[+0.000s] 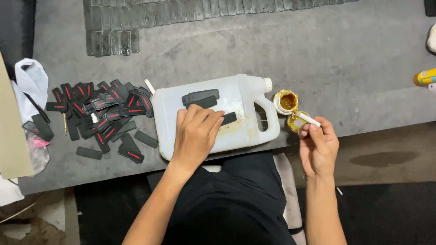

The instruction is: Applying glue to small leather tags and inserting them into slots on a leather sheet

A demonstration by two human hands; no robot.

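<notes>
The left hand (pixel 196 134) presses fingertips flat on a black tab (pixel 228 118) atop the white jug (pixel 245 97). The right hand (pixel 319 147), past the table edge (pixel 386 126), pinches a white stick (pixel 308 119) over the glue pot (pixel 287 101). Bare tabletop lies beyond both hands.

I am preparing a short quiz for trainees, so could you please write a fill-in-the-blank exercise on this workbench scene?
1. The left hand presses a small black rubber tab onto the white plastic ____ lying on its side.
2. The right hand holds a thin white ____ over the small open glue pot.
3. The heap of black tabs with red stripes lies to the jug's ____.

Missing: jug; stick; left
</notes>
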